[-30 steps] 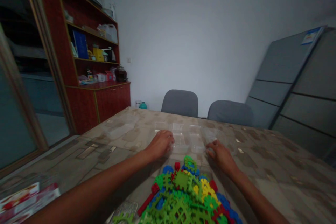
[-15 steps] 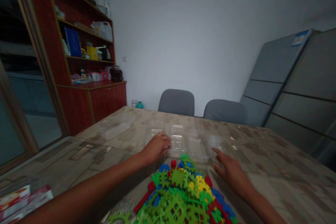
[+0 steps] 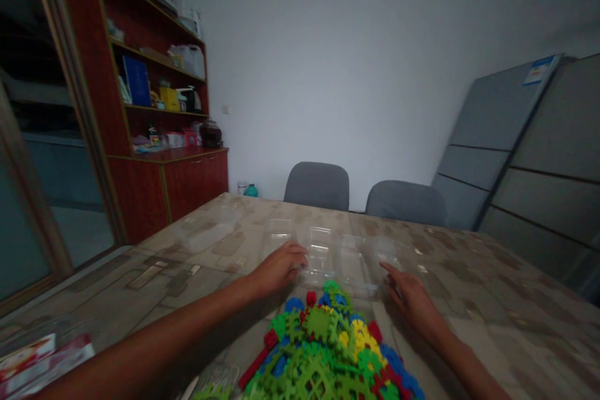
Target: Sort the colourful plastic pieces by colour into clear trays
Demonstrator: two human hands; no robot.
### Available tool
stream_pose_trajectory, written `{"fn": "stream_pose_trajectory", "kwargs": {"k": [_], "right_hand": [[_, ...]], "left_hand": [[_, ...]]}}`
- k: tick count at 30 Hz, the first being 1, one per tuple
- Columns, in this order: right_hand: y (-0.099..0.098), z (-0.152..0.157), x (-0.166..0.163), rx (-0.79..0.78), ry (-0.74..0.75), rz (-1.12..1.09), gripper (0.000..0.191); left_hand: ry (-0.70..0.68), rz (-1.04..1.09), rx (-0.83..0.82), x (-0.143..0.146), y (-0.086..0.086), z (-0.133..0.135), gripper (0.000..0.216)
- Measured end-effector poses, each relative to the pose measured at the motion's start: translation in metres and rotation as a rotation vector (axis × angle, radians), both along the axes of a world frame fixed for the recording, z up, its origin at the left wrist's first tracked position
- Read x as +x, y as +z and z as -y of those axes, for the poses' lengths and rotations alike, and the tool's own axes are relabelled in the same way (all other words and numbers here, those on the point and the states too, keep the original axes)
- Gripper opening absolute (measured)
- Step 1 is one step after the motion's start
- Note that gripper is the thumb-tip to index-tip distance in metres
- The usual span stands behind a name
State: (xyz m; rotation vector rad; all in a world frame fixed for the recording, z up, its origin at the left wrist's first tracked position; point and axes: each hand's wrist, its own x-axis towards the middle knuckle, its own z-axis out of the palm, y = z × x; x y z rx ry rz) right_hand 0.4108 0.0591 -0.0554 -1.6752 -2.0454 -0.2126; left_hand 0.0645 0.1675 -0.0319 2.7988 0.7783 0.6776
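Several clear plastic containers stand in a row on the table, among them a middle container (image 3: 320,250) and a right-hand container (image 3: 355,265). My left hand (image 3: 282,264) is at the left part of the row, fingers loosely bent and apart, with nothing seen in them. At the right end, my right hand (image 3: 411,295) has its index finger stretched out to the side of the end container (image 3: 385,251); whether it touches cannot be made out. Between my forearms lies a heap of plastic building pieces (image 3: 319,325) in green, blue, red and yellow.
Another clear container (image 3: 210,234) lies at the far left of the patterned table (image 3: 469,300). Printed packets (image 3: 44,359) are at the near left corner. Two grey chairs (image 3: 316,184) stand behind the table. A red-brown cabinet (image 3: 192,184) is at the left.
The view has shifted slightly. My right thumb has drawn closer to its index finger beside the end container. My left hand stays at the left part of the row.
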Motion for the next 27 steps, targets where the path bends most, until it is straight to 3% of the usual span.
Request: {"fn": "stream_pose_trajectory", "kwargs": {"k": [6,10,14,21,27], "right_hand": [[-0.001,0.013,0.009,0.056,0.002,-0.020,0.050],[-0.002,0.011,-0.001,0.084,-0.008,-0.024,0.044],[-0.005,0.003,-0.015,0.086,-0.027,-0.026,0.037],[-0.008,-0.005,-0.015,0.070,-0.047,-0.034,0.036],[-0.009,-0.006,-0.015,0.067,-0.046,-0.054,0.039]], "left_hand": [[0.123,0.035,-0.028,-0.030,0.004,-0.005,0.058],[0.212,0.024,-0.078,-0.050,0.003,-0.018,0.044],[0.135,-0.009,-0.160,-0.058,-0.002,-0.030,0.017],[-0.029,0.002,-0.209,-0.064,0.006,-0.034,0.020],[-0.017,-0.015,-0.161,-0.066,0.005,-0.029,0.024]]}}
